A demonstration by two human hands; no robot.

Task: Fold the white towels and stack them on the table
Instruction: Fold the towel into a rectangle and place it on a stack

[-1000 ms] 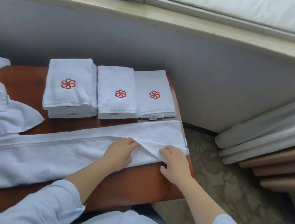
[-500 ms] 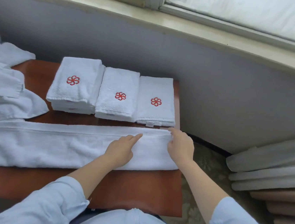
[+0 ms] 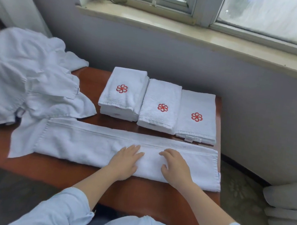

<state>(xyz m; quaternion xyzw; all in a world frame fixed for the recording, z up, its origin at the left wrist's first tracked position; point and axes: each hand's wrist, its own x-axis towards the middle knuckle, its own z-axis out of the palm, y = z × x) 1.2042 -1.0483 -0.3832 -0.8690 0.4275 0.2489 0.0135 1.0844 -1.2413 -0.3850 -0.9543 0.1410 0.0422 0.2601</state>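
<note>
The long towel lay on the surface just in front of the three folded stacks, a flat strip doubled lengthwise. A second earlier I had the near edge of its right end lifted. That flap was now laid over and squared. My left hand and right hand had stopped pinching and pressed flat on it, fingers straight, slightly spread, gripping nothing. I judged the lengthwise fold done and the crosswise folds next. Unfolded towels waited left of the stacks.

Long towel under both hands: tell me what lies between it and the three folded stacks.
Head view: only a narrow strip of bare table separates the long towel from the folded stacks.
</note>
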